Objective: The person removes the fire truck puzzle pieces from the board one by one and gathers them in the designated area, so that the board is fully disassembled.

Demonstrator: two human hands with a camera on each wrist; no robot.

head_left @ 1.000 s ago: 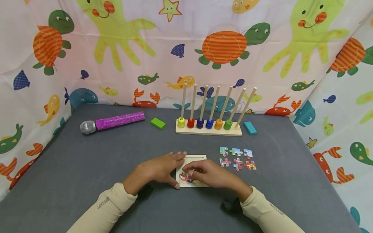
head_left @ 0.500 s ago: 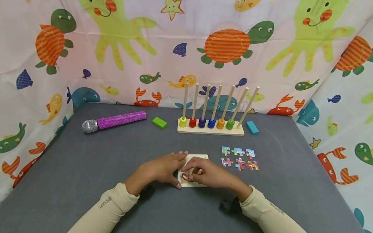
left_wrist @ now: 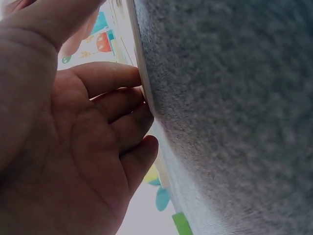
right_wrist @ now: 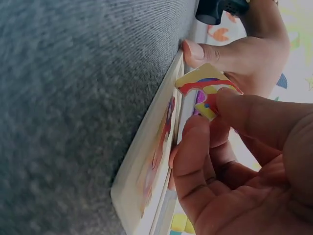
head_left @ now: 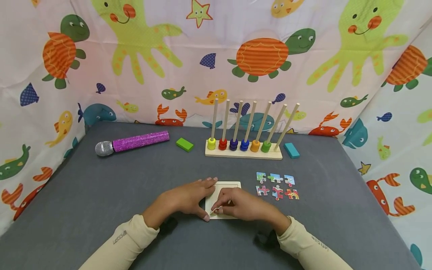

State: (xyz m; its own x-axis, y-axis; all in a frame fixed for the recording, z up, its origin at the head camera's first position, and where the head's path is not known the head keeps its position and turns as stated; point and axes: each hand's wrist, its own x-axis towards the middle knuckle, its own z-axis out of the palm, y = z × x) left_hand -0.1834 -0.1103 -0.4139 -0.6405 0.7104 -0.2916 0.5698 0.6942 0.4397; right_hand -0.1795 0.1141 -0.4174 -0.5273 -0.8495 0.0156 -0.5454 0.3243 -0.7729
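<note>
Grey table: mic, green block, teal block flanking peg rack; loose pieces, puzzle tray nearer.

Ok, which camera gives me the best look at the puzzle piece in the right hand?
The right wrist view: the puzzle piece shows close up, pinched by the right hand above the puzzle tray. In the head view only a sliver peeks out. The left wrist view doesn't show it.

Bright, even light is filling the head view. Its edges are bending. Both wrist views are looking blurry up close.
</note>
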